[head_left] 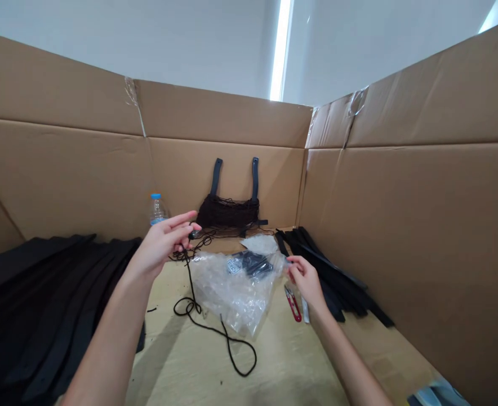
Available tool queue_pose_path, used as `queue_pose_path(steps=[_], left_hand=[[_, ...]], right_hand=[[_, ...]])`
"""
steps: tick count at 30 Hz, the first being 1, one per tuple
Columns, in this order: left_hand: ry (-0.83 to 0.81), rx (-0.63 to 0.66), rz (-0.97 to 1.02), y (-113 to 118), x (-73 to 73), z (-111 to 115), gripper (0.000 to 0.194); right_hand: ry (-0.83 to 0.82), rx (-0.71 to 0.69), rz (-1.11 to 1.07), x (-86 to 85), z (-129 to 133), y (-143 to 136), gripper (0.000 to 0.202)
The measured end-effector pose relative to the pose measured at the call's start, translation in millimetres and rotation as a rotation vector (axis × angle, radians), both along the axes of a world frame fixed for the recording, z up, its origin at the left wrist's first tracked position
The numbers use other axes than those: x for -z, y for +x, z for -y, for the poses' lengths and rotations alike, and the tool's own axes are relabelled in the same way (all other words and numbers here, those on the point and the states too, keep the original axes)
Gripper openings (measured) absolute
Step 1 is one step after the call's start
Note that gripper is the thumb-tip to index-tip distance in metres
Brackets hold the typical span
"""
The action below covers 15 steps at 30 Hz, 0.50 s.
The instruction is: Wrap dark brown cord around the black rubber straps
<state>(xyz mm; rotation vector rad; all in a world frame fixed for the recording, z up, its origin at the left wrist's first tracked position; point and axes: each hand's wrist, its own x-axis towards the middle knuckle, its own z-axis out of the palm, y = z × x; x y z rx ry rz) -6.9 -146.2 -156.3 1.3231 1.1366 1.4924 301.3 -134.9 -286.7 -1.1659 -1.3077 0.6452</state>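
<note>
My left hand is raised left of centre, its thumb and fingers pinched on a black cord. A small dark, shiny piece shows at the fingertips, too small to name. From the hand the cord drops to the table and lies there in loose loops. A clear plastic bag is spread flat between my hands, with black pieces and a printed label at its far end. At the bag's right corner, my right hand has its fingers closed on the plastic.
Red thread snips lie beside my right hand. Black strips are stacked on the right, large black pieces on the left. A water bottle and a dark cord bundle stand by the cardboard wall.
</note>
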Motion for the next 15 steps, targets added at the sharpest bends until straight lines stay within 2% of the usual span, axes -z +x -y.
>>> queue_pose_path(steps=[3,7,10,15], left_hand=[[-0.019,0.071,-0.154,-5,3.3,-1,0.059],[-0.042,0.104,-0.343,-20,6.3,-3,0.053],[-0.069,0.017,-0.372,-36,6.2,-6,0.053],[-0.063,-0.248,-0.331,-50,-1.5,-7,0.053]], right_hand=[[-0.011,0.045,-0.052,12.4,2,7,0.028],[-0.032,0.054,-0.083,15.0,6,11,0.032],[-0.056,0.046,-0.091,14.2,7,13,0.035],[-0.107,0.068,-0.067,21.8,2,14,0.039]])
